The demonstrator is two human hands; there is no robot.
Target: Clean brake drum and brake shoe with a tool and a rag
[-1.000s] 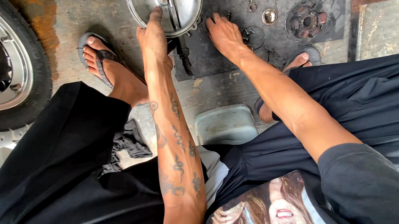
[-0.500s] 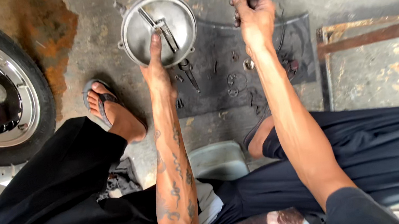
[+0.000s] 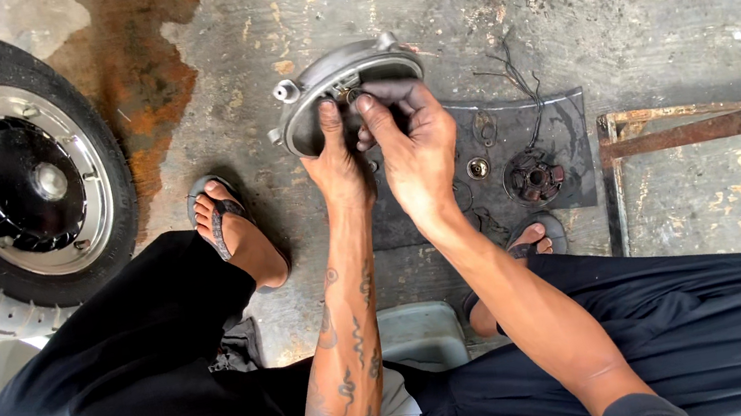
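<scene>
A round grey metal cover (image 3: pixel 309 83) with small lugs on its rim is lifted and tilted off the floor. My left hand (image 3: pixel 334 159) grips its lower edge, thumb over the rim. My right hand (image 3: pixel 414 136) is right beside it, fingertips pinching something small and dark at the cover's inner side; what it is I cannot tell. Both hands hover above a dark rubber mat (image 3: pixel 566 120) on the concrete floor.
On the mat lie a round coil-like part (image 3: pixel 534 179) with thin wires and a small ring-shaped piece (image 3: pixel 478 167). A scooter wheel (image 3: pixel 25 180) stands at the left. A rusty metal frame (image 3: pixel 708 126) lies at the right. My sandalled feet (image 3: pixel 228 227) flank the mat.
The cover has come up off the mat and tilted in my left hand. My right hand moved left from the mat's far edge to the cover's inside.
</scene>
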